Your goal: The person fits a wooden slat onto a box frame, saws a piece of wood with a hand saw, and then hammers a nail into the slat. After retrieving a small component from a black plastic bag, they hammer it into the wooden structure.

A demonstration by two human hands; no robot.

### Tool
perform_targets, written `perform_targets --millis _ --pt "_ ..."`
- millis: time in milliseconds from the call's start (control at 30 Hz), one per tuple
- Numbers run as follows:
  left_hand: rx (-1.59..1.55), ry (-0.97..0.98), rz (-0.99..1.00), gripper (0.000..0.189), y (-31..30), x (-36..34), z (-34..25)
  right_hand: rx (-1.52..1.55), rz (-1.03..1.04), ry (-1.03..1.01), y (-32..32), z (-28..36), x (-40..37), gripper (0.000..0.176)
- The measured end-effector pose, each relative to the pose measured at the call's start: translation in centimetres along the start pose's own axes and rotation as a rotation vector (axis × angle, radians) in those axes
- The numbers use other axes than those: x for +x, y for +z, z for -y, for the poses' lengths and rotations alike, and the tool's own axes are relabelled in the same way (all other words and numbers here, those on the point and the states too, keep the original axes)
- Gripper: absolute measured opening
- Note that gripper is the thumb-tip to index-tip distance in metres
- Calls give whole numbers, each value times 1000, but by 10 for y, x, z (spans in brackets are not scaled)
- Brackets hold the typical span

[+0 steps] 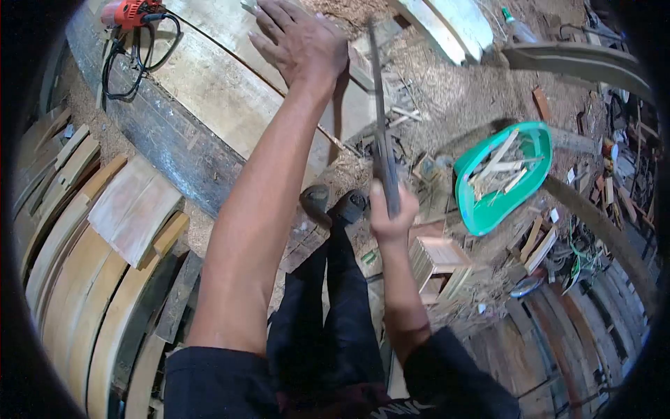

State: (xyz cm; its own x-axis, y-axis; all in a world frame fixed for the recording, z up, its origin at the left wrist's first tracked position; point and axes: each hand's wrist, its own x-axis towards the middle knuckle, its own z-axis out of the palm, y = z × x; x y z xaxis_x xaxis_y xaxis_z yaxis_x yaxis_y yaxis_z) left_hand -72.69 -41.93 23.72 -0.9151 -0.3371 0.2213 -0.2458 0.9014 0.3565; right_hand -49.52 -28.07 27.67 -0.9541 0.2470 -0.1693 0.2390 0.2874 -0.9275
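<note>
With closed fingers (378, 202) of the right hand (396, 218), gripping a long narrow tool (381, 133) at centre; with spread fingers of the left hand (305, 43), resting upon a wooden strip (361, 75) on the far worktop (209, 98). To the right, a green basin (478, 218).

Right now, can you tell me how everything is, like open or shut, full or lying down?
Left hand: palm down, fingers spread, over the wood strip
Right hand: closed around the long dark tool
Long dark tool: held, blurred
Green basin: open, holding wood scraps
Red power tool: lying down, not held
Bottle: lying down; can't tell if shut
Wooden box: open at one side
</note>
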Motion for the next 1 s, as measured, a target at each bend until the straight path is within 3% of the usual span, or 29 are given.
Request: perform_targets --millis 67,133,333,367,433,567,667,733,800,967,1000 --pt "27 9 9 72 5 -2 -1 -32 40 -16 -22 -1 -36 30" --pt "49 -1 -16 72 6 5 0 27 -54 -70 -18 -1 -42 29" --pt "-50 10 -30 72 3 2 -1 -24 50 -22 -5 6 5 27" --pt "-31 10 -35 71 3 4 0 14 75 54 -16 5 -14 24" --pt "2 18 -38 71 7 4 2 19 -6 -12 -27 8 -50 19" --pt "13 8 -28 71 7 4 2 16 32 -41 -14 10 -2 26" --pt "-18 0 -28 71 0 4 -4 56 49 63 -6 13 10 29" --pt "-24 -5 -6 70 0 3 -3 -48 67 -29 -31 4 -36 25" --pt "37 -1 -47 70 7 10 1 2 -12 -124 -23 8 -35 22" --pt "-7 -3 -29 71 2 -1 -2 127 24 176 4 7 21 24" --pt "-12 -11 -30 71 1 2 -4 99 46 115 -2 8 13 24"
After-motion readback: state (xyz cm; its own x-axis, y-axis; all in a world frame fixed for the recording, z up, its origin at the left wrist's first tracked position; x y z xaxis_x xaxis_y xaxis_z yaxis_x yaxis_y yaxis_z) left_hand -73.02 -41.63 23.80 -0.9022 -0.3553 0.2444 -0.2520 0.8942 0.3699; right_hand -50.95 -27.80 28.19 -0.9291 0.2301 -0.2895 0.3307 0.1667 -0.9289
